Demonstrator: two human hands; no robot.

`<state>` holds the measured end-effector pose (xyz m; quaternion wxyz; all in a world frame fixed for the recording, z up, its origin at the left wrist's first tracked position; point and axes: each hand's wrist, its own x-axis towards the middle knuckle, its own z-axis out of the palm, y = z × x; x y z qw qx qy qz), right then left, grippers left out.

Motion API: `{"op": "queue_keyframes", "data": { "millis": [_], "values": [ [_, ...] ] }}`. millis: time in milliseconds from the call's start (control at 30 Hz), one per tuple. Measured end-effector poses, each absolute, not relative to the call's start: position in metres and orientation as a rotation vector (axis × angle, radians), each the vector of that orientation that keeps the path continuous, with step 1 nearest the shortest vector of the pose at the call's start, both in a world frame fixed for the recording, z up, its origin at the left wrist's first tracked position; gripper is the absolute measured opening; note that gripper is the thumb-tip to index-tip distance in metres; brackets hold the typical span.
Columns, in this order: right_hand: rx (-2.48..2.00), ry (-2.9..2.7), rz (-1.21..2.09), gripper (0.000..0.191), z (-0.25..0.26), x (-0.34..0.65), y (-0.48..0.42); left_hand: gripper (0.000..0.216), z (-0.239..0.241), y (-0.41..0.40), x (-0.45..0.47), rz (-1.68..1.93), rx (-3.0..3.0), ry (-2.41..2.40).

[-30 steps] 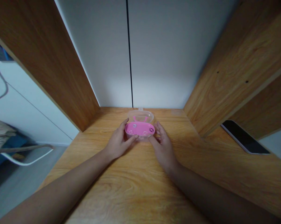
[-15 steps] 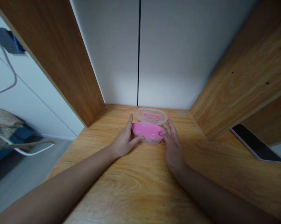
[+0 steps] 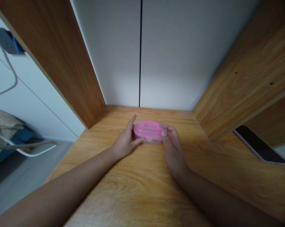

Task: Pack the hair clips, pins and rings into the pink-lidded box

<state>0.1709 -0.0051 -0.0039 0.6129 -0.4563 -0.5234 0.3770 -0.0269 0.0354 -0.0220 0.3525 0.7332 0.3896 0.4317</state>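
Note:
A small oval pink box (image 3: 149,132) with a clear lid and a pink handle sits on the wooden desk (image 3: 137,186), near the back wall. Its lid lies down over the pink base. My left hand (image 3: 124,142) cups the box's left end, thumb at the front and fingers up along the side. My right hand (image 3: 173,148) holds the right end, with fingers curled over the lid's edge.
Wooden side panels (image 3: 62,60) rise on both sides of the desk. A dark phone (image 3: 258,144) lies on a lower shelf at the right. To the left, beyond the desk edge, are a white chair frame (image 3: 26,148) and a floor.
The clear lid stood open behind the pink base and has swung down shut over it. My right hand's fingers moved onto the lid. The view shifted slightly between the first two frames.

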Motion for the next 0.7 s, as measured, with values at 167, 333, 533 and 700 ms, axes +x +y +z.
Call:
{"op": "queue_keyframes", "data": {
  "millis": [167, 333, 533, 700],
  "values": [
    [-1.04, -1.213, 0.869, 0.034, -0.014, 0.171, -0.001, 0.094, -0.015, 0.033, -0.027, 1.091, 1.996, 1.041],
    [-1.064, -1.353, 0.757, 0.029, -0.012, 0.174, -0.001, 0.07, -0.011, 0.032, -0.027, 1.061, 2.111, 1.052],
    [-1.143, -1.554, 0.674, 0.034, -0.004, 0.178, -0.002, 0.077, -0.012, 0.033, -0.027, 1.051, 2.206, 1.058],
    [-1.163, -1.6, 0.619, 0.039, -0.003, 0.174, -0.004, 0.076, -0.012, 0.032, -0.027, 1.087, 2.251, 1.037]
  ]
}}
